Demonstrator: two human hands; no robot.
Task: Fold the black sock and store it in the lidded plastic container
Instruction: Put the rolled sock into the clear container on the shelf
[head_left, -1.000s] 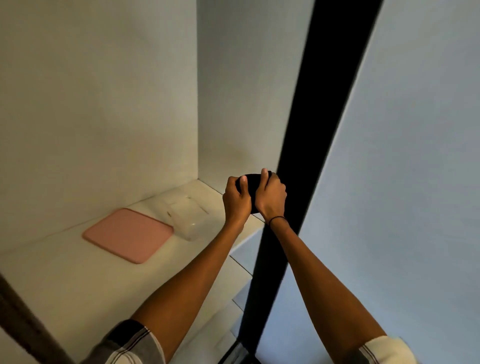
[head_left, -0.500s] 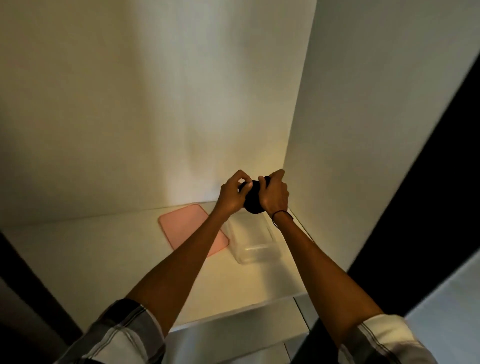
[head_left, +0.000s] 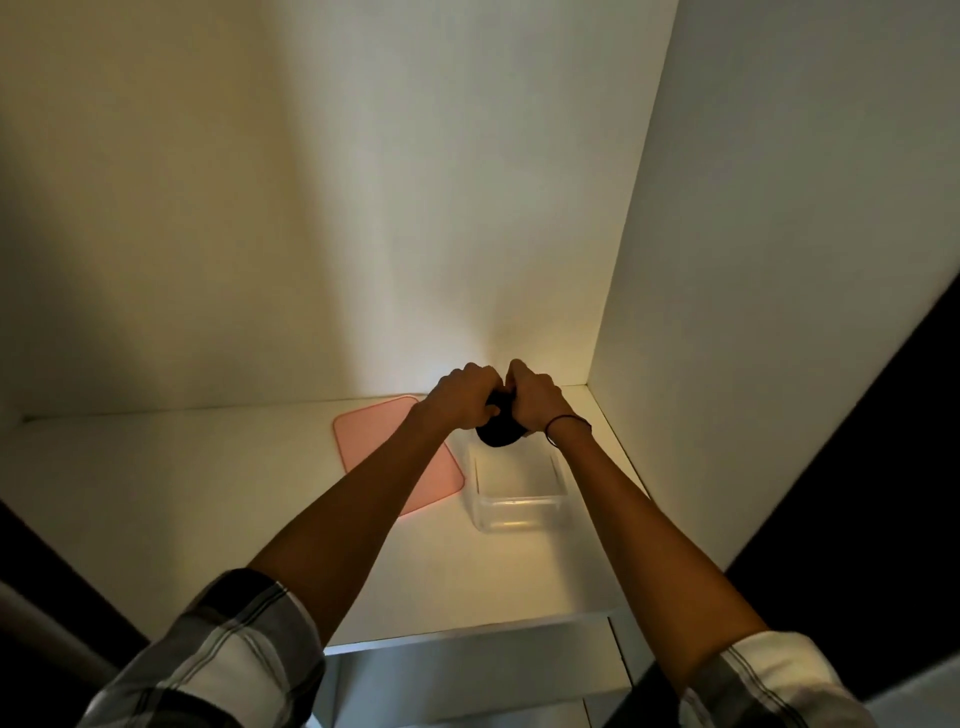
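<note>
The black sock (head_left: 500, 432) is bunched into a small dark bundle, held between both hands. My left hand (head_left: 464, 396) grips its left side and my right hand (head_left: 535, 399) grips its right side, knuckles up. The bundle hangs just above the far end of the clear plastic container (head_left: 517, 503), which stands open on the white shelf. The pink lid (head_left: 363, 435) lies flat on the shelf to the container's left, partly hidden by my left forearm.
The white shelf (head_left: 182, 499) sits inside a white cabinet with a back wall (head_left: 415, 208) and a right side panel (head_left: 753, 260) close to the container. The shelf's front edge (head_left: 467, 636) runs below my forearms. Dark gaps lie at both lower corners.
The view has swung from the cabinet's edge to face its inside. Both hands, holding the sock, have lowered it toward the open container's far end.
</note>
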